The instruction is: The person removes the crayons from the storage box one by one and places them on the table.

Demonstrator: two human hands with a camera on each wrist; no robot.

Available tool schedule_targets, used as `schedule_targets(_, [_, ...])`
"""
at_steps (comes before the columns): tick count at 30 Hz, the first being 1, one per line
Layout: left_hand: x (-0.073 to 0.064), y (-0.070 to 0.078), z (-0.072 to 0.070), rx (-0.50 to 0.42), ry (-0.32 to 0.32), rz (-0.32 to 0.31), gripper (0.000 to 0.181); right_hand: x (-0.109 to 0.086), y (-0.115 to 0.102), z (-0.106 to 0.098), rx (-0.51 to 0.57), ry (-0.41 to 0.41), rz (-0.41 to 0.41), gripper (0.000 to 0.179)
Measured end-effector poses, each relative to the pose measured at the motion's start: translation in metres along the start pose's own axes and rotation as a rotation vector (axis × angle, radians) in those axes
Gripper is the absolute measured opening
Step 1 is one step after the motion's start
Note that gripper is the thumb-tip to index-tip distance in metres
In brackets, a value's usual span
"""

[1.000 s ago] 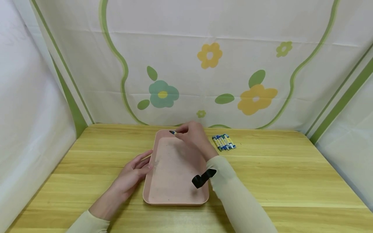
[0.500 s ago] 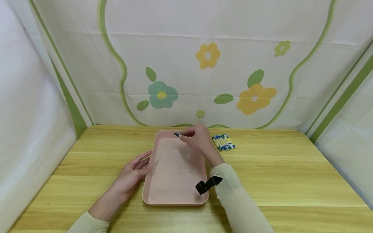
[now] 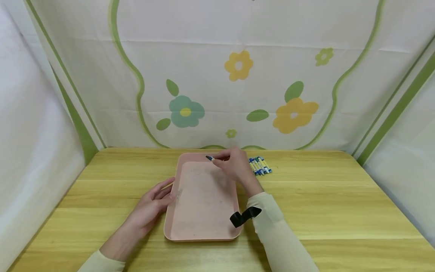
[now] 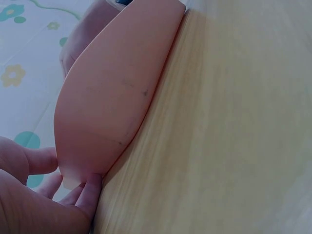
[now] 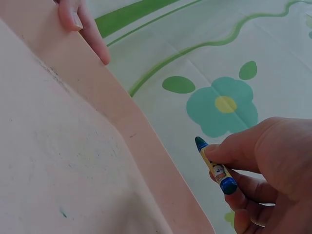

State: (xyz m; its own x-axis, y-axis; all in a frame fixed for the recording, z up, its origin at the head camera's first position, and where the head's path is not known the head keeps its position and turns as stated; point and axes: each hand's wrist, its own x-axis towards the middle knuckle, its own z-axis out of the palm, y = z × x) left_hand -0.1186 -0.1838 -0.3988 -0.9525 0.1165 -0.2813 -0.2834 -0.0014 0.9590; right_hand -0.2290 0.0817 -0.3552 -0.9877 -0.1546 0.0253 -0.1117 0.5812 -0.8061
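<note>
In the head view, a shallow pink tray [image 3: 200, 200] lies on the wooden table. My left hand [image 3: 151, 206] holds it at the left side, with the thumb over the rim and the fingers along the outer wall. Above the far right part of the tray is my right hand [image 3: 234, 166]. Between thumb and fingers it pinches a crayon [image 5: 218, 167] with a yellow wrapper, blue bands and a dark green tip. That tip points left in the head view. In the right wrist view, faint marks and a small green fleck [image 5: 63, 213] show on the tray floor.
Several crayons [image 3: 260, 166] with yellow wrappers and blue ends lie side by side, right of the tray's far end. A pale cloth [image 3: 204, 75] printed with flowers hangs behind the table [image 3: 326, 204]. A black strap [image 3: 245, 217] hangs from my right wrist.
My right hand has moved a little to the right and nearer with the crayon. The left hand stays at the tray's side. The head view has shifted slightly.
</note>
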Motion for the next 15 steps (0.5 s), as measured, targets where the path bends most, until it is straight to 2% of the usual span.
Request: schedule_targets(15, [0.001,-0.001,0.000,0.002,-0.009,-0.006,0.063,0.002,0.017,-0.021,0.016,0.049,0.000,0.018])
